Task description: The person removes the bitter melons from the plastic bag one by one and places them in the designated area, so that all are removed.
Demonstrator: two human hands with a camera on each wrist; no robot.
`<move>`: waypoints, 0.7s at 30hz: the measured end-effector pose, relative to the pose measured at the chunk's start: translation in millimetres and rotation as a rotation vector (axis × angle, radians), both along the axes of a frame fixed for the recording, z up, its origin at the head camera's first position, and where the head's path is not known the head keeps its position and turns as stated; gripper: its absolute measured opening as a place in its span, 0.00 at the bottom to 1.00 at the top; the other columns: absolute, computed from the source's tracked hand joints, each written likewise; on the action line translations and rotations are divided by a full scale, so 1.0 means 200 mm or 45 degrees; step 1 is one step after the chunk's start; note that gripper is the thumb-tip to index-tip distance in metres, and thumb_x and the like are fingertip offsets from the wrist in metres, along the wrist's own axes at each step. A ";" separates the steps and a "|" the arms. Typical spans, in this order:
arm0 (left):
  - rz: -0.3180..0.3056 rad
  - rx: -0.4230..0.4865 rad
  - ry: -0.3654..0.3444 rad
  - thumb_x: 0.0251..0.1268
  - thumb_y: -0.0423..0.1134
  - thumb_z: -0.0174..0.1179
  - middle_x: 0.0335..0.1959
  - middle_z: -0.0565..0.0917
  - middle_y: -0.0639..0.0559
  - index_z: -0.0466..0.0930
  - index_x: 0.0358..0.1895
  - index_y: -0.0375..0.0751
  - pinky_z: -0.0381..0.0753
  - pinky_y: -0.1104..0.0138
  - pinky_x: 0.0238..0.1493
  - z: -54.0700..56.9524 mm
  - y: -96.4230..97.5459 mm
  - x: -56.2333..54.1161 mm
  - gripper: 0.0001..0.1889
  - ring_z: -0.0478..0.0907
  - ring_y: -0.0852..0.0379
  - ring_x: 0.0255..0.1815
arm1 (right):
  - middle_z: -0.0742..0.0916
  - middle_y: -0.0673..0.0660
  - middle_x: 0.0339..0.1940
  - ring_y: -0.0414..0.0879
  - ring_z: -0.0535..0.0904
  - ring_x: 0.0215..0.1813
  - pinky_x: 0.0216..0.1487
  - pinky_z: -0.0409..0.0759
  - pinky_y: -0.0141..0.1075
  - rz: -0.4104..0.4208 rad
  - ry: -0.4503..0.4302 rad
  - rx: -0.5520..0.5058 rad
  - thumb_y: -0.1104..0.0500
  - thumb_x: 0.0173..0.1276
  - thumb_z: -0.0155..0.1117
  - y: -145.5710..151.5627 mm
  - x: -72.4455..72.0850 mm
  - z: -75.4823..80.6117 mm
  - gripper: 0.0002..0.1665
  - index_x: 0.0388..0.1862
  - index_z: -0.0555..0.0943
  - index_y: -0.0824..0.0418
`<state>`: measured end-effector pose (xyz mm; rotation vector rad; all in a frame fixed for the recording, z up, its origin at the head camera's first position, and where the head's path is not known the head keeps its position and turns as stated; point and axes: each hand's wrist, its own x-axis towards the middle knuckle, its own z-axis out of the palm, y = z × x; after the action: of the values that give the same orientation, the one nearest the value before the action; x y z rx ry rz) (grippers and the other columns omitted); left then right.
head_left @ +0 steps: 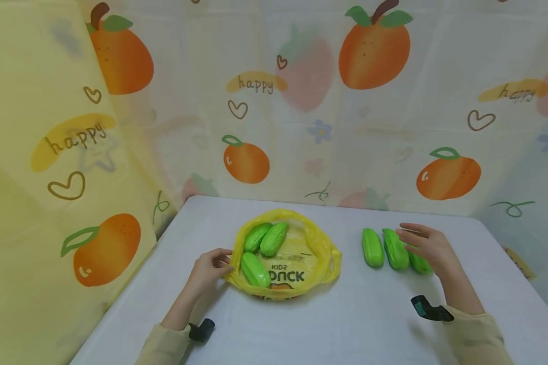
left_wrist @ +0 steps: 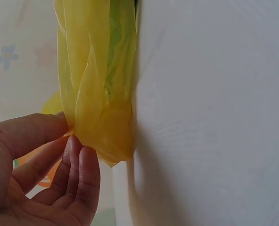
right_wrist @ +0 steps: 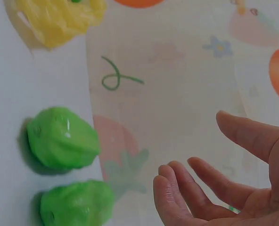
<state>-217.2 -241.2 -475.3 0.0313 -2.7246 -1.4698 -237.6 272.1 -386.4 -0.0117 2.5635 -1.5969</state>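
My left hand point(head_left: 208, 267) pinches the left edge of a yellow plastic bag point(head_left: 321, 235) between thumb and fingertips. The left wrist view shows the pinched plastic fold point(left_wrist: 94, 113) close up. Inside the wide-mouthed bag lie three green vegetables, shiny and ridged like cucumbers or small gourds, one of them in front point(head_left: 255, 269). My right hand point(head_left: 429, 246) hovers over the right part of the table, thumb and fingers spread with nothing between them. Beneath and beside it lie three more green vegetables point(head_left: 373, 247); the rightmost one point(head_left: 420, 263) is partly hidden by the hand.
A white-covered table point(head_left: 319, 324) carries everything. Behind it hangs a cream curtain point(head_left: 310, 152) printed with oranges and hearts, which continues along the left side. A dark wrist camera point(head_left: 202, 330) sits on the left sleeve, another point(head_left: 431, 310) on the right.
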 end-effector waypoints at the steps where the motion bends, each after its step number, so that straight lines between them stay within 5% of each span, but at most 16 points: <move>1: -0.002 0.002 0.004 0.51 0.30 0.67 0.36 0.82 0.48 0.81 0.50 0.39 0.79 0.68 0.35 0.00 0.00 0.00 0.19 0.80 0.57 0.35 | 0.74 0.62 0.63 0.21 0.73 0.43 0.52 0.78 0.31 0.009 0.004 0.002 0.42 0.69 0.54 -0.02 0.00 0.00 0.42 0.71 0.60 0.68; 10: 0.010 -0.012 0.002 0.51 0.30 0.68 0.36 0.82 0.49 0.81 0.51 0.40 0.80 0.65 0.37 0.02 0.02 0.01 0.20 0.80 0.57 0.36 | 0.73 0.70 0.66 0.58 0.74 0.62 0.58 0.76 0.44 0.086 0.020 0.005 0.44 0.69 0.57 -0.27 -0.05 -0.02 0.39 0.68 0.64 0.68; 21: 0.009 -0.018 -0.006 0.51 0.30 0.67 0.36 0.82 0.48 0.81 0.51 0.40 0.80 0.65 0.37 0.02 0.02 0.01 0.20 0.80 0.56 0.37 | 0.76 0.67 0.63 0.58 0.75 0.61 0.56 0.77 0.42 0.088 -0.042 -0.045 0.45 0.66 0.62 -0.49 -0.10 -0.05 0.37 0.66 0.69 0.66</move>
<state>-214.4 -236.4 -470.3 0.0440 -2.7359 -1.4503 -258.0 173.6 -396.5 -0.0758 2.4816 -1.6036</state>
